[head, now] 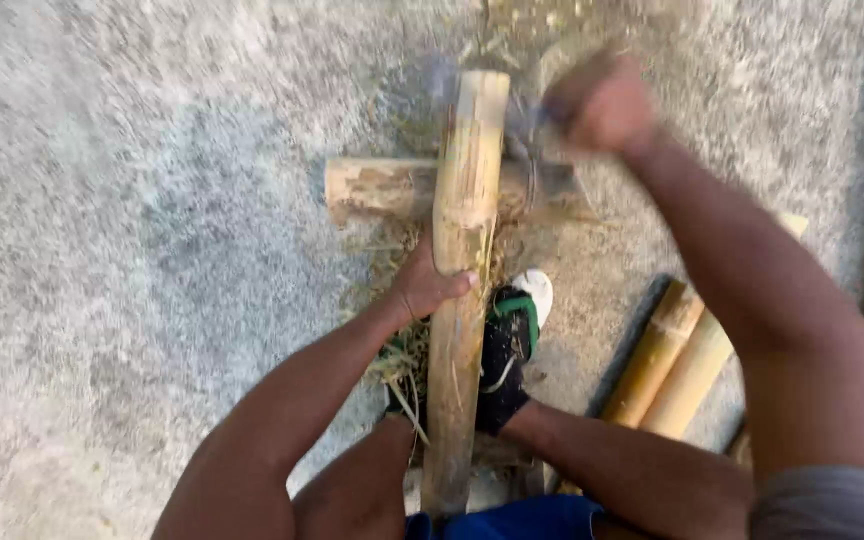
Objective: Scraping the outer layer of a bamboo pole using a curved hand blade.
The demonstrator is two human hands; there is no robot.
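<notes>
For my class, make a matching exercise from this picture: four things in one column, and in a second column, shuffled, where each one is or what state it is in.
Things:
1. left hand
2. right hand
3. short wooden block
4. spare bamboo pieces

Places or states:
A. lying side by side on the ground, under the right forearm
B. raised and motion-blurred beside the top of the bamboo pole
C. lying crosswise beneath the pole
D. wrapped around the middle of the pole

Pairs: 1-D, 2-B, 3-C, 4-A
</notes>
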